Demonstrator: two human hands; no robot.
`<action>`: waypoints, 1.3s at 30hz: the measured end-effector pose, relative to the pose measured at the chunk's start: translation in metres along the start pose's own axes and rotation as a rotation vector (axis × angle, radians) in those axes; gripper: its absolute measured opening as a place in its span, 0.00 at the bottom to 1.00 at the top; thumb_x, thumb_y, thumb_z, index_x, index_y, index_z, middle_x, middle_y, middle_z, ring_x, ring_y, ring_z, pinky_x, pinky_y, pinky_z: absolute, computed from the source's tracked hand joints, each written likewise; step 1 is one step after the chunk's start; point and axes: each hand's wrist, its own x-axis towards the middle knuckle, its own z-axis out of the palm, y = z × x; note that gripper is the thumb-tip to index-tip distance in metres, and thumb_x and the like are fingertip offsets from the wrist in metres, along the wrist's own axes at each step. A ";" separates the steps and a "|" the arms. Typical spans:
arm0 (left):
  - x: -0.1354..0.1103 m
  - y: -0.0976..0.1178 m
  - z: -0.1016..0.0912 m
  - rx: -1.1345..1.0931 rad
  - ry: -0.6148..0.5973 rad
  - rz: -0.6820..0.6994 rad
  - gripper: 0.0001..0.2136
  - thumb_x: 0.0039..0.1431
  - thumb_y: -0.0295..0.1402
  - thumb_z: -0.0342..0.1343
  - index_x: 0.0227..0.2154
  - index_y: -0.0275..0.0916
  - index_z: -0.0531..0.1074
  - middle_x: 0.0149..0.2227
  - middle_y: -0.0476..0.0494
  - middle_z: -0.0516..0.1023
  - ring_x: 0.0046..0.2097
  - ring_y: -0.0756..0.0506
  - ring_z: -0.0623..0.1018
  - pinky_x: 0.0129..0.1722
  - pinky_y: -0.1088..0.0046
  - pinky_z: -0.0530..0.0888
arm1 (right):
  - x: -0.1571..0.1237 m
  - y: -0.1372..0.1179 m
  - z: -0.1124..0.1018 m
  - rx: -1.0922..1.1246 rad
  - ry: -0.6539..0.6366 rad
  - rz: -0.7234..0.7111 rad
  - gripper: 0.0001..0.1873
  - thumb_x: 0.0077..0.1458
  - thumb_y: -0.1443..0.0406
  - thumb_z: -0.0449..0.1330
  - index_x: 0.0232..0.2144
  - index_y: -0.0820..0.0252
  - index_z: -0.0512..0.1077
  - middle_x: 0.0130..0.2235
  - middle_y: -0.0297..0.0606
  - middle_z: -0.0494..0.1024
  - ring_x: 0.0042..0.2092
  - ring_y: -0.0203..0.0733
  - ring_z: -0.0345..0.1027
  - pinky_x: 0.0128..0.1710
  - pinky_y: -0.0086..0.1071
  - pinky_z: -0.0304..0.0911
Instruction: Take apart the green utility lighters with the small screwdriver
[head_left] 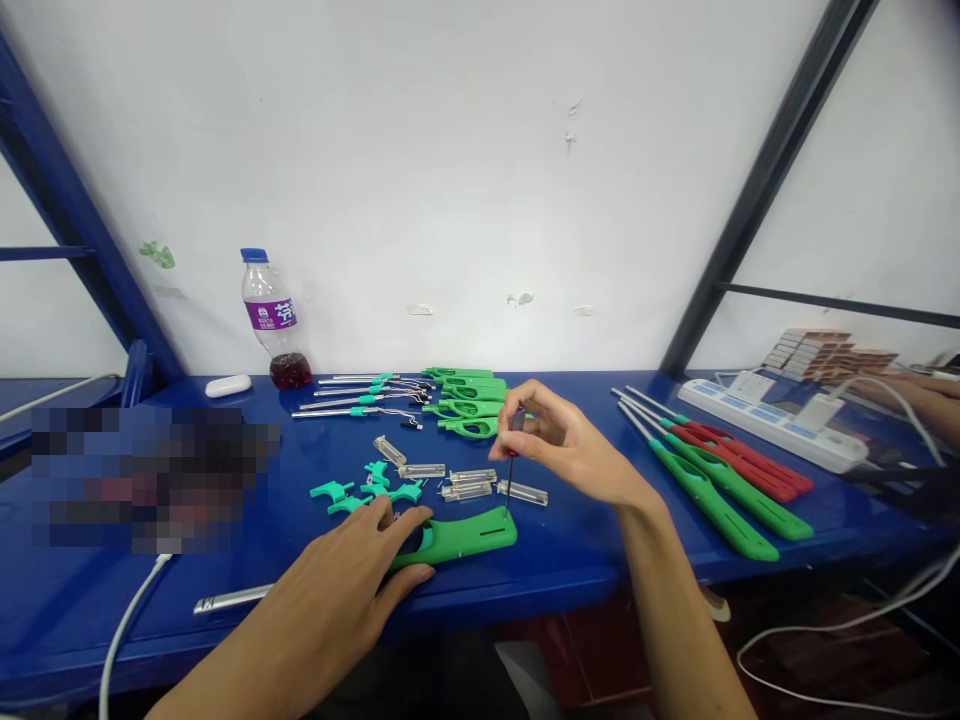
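Observation:
Under my left hand [352, 575], a green long-necked lighter [476, 535] lies near the table's front edge, its metal barrel [234, 598] sticking out to the left. My fingers and thumb grip the body from both sides and hide its middle. My right hand [574, 445] pinches a thin screwdriver [510, 485] upright, its tip at the right end of the lighter body. Just behind lie teal triggers [334, 491] and several clear fuel tanks [421, 471]. Farther back are metal barrels with wires [330, 411] and several green half shells [469, 408].
Green and red lighters [720, 500] lie at the right beside a white power strip [772, 425]. A drink bottle [271, 325] and a white case [228, 386] stand by the wall. A blurred-out object [150, 480] with a white cable [139, 610] is at left.

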 end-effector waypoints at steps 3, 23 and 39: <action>0.000 -0.002 0.002 0.007 0.004 0.014 0.21 0.74 0.40 0.46 0.67 0.53 0.63 0.60 0.39 0.76 0.58 0.34 0.79 0.54 0.55 0.78 | 0.001 0.001 -0.001 0.007 -0.009 -0.005 0.07 0.68 0.61 0.63 0.45 0.55 0.69 0.40 0.34 0.75 0.42 0.41 0.80 0.44 0.36 0.72; 0.000 -0.010 0.016 0.014 0.113 0.072 0.21 0.73 0.41 0.47 0.66 0.53 0.65 0.57 0.38 0.79 0.54 0.33 0.81 0.48 0.57 0.79 | -0.012 -0.023 0.004 -0.528 -0.075 0.242 0.10 0.66 0.57 0.64 0.46 0.51 0.79 0.32 0.31 0.71 0.33 0.38 0.63 0.32 0.32 0.57; 0.001 -0.007 0.012 -0.009 0.098 0.043 0.22 0.72 0.41 0.49 0.67 0.55 0.65 0.58 0.39 0.78 0.56 0.32 0.80 0.49 0.55 0.79 | -0.015 -0.007 0.008 -0.875 -0.233 0.494 0.04 0.60 0.61 0.67 0.35 0.52 0.82 0.41 0.34 0.83 0.46 0.47 0.75 0.43 0.33 0.62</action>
